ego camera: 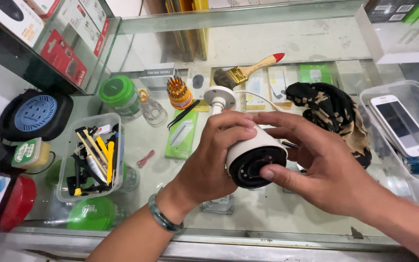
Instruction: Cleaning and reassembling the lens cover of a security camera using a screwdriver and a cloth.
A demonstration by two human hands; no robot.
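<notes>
Mid-frame, above a glass counter (287,218): left hand (209,165) wrapped around the white barrel of a bullet-style security camera (248,150), fingers clamped over its top; right hand (326,170) closed on the dark front ring, thumb pressed at the lower rim, fingers curled over the far side. Held clear of the counter, lens face turned toward the viewer, round mounting base (219,97) and a thin white cable (260,97) trailing up behind.

Likely a rigid shell of modest weight, smooth and somewhat slippery; lens window probably the fragile part, so best gripped on the barrel and rim, off the glass.

Out from the hands: black tweezers (183,114) and an orange screwdriver-bit holder (178,93) up and left; a wooden brush with a red tip (250,72) at top centre; a dark patterned cloth (335,116) to the right; a white phone (401,124) in a clear tub at the right edge; a clear tray of tools (93,155) at lower left; a black-and-blue round device (35,115) at far left.

Underside of the camera hidden by palms; cable end lost behind the fingers; small packets at the back too blurred to identify.
</notes>
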